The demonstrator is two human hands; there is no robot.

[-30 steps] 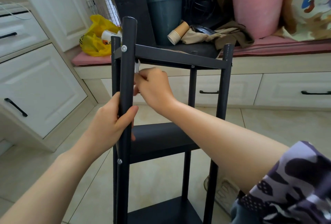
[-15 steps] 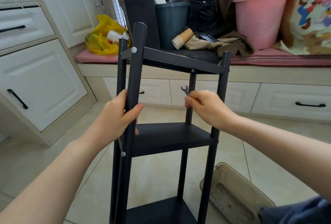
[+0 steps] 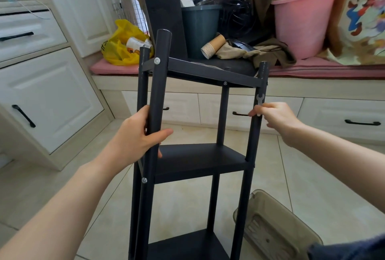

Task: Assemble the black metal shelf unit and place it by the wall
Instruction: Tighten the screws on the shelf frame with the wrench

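The black metal shelf unit (image 3: 200, 159) stands upright on the tile floor in front of me, with three shelves between four round posts. My left hand (image 3: 137, 137) is wrapped around the near-left post (image 3: 159, 85), just above the middle shelf. My right hand (image 3: 275, 117) pinches a small silver wrench (image 3: 259, 101) beside the near-right post (image 3: 257, 126), a little below the top shelf's corner. Silver bolt heads show on the near-left post at the top and middle shelves.
A window bench with a pink cushion (image 3: 312, 69) runs behind the shelf, piled with a pink bucket (image 3: 302, 22), a dark bin (image 3: 200, 28), paper cups and a yellow bag (image 3: 123, 45). White cabinets (image 3: 48, 97) stand at the left. A translucent tray (image 3: 275, 230) lies on the floor at lower right.
My right hand has carried the wrench from the near-left post, across the shelf's front, to the near-right post. My left hand has kept its hold on the near-left post.
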